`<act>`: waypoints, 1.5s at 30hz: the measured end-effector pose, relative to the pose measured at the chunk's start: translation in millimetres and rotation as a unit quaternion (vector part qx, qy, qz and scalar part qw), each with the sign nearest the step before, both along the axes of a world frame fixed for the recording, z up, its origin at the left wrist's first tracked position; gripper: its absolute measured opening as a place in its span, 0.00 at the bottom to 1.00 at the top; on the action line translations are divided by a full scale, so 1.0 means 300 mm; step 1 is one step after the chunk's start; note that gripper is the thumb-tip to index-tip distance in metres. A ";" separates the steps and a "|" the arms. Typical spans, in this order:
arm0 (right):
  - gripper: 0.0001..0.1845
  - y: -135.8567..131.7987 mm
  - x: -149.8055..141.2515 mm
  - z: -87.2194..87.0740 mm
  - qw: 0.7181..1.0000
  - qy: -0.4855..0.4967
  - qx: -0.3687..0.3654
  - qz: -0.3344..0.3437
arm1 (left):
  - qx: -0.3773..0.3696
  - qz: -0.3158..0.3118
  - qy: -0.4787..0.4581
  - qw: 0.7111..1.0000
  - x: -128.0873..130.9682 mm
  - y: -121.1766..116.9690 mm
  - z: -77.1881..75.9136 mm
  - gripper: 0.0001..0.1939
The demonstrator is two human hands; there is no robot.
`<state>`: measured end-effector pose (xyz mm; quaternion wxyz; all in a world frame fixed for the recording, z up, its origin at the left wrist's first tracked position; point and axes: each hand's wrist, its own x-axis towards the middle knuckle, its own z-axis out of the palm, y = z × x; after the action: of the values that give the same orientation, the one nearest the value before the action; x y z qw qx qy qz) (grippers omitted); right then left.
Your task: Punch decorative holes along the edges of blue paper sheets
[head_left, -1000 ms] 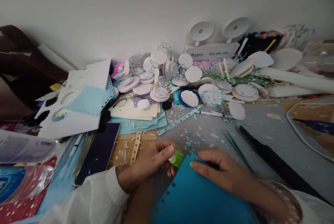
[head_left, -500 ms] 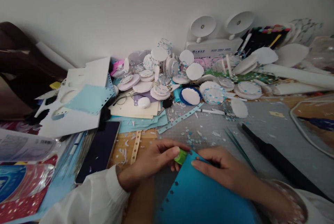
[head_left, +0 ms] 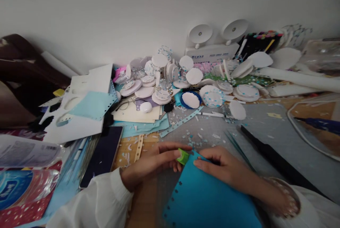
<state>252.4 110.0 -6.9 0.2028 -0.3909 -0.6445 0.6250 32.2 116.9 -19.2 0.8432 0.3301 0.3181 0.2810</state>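
Note:
Between its thumb and fingers, my left hand [head_left: 159,159] grips a small green craft punch [head_left: 183,157] at the top corner of a blue sheet of paper [head_left: 209,196]. A row of small star-shaped holes runs down the sheet's left edge. My right hand [head_left: 221,166] pinches the sheet near that corner, thumb on top and the other fingers partly hidden. Tiny blue cut-outs [head_left: 191,142] lie scattered on the grey cutting mat [head_left: 268,143] just beyond both hands.
White discs [head_left: 160,60] with blue bits are heaped along the wall. A dark phone [head_left: 103,155] and punched white board [head_left: 79,125] lie left. Tweezers [head_left: 239,150], a long black tool [head_left: 271,157] and a white cable [head_left: 294,129] are right. A two-headed lamp [head_left: 212,49] stands behind.
The view has shifted slightly, so the background sits a little lower and, at the right, further left. Both hands keep their grips on the punch and the blue paper at its corner.

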 end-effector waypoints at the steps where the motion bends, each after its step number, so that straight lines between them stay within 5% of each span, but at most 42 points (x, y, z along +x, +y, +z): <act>1: 0.22 0.001 0.000 0.000 1.000 0.004 -0.003 0.003 | 0.001 0.000 0.001 1.000 0.000 0.000 0.000 0.20; 8: 0.21 0.002 -0.001 -0.008 1.000 -0.012 0.018 0.012 | 0.037 0.021 0.049 0.998 0.001 -0.002 0.005 0.22; 17: 0.23 -0.015 0.013 -0.005 0.975 -0.115 0.184 0.041 | 0.064 -0.017 0.047 0.997 -0.009 -0.008 0.016 0.19; 22: 0.18 -0.031 0.018 -0.011 0.928 -0.120 0.346 0.069 | 0.132 -0.042 0.076 0.988 -0.023 -0.028 0.051 0.15; 25: 0.18 -0.041 0.021 -0.005 0.897 -0.129 0.416 0.076 | 0.241 -0.032 0.148 0.959 -0.028 -0.046 0.071 0.15; 29: 0.18 -0.041 0.026 -0.003 0.855 -0.130 0.495 0.088 | 0.446 0.002 0.234 0.864 -0.027 -0.071 0.087 0.19; 31: 0.18 -0.039 0.029 -0.005 0.836 -0.117 0.529 0.087 | 0.485 -0.003 0.223 0.845 -0.026 -0.080 0.089 0.20; 37: 0.16 -0.041 0.027 -0.008 0.827 -0.123 0.536 0.115 | 0.475 0.013 0.208 0.855 -0.014 -0.096 0.070 0.20; 45: 0.15 -0.046 0.019 -0.008 0.837 -0.168 0.506 0.126 | 0.353 0.026 0.210 0.911 0.004 -0.115 0.036 0.19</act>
<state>258.1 96.3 -9.3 0.1806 -0.2478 -0.9388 0.1570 33.4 82.5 -8.4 0.5780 0.6491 0.3768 0.3204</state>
